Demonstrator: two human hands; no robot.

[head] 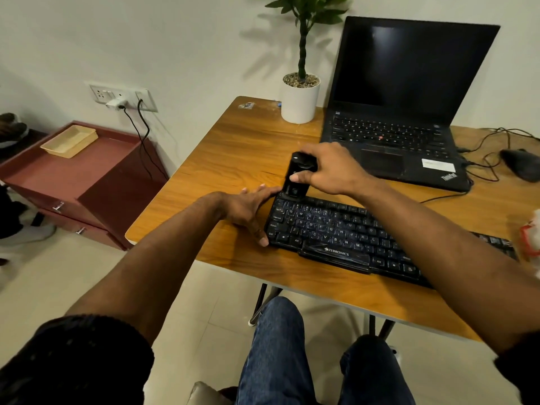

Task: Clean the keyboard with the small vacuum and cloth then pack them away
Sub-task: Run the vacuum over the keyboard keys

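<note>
Keyboard [350,238], black, lies on the wooden table [233,159] near its front edge, long axis running from the far left toward the near right, roughly along that edge. The small vacuum [296,178], a dark upright stick, stands with its lower end on the keyboard's far-left corner, tilted slightly away from the person. The right hand [327,168] grips the vacuum's upper half, fingers wrapped over the top and thumb on its near face. The left hand [248,209] lies flat on the table against the keyboard's left end, fingers straight, thumb at the near-left corner, steadying it. 1 relation governs the coming move: nearly the whole keyboard extends to the right of the nozzle, so the sweep is judged to run rightward along the long axis, carried by the right hand. The cloth cannot be identified; a white and red object at the table's right edge is too blurred to name
</note>
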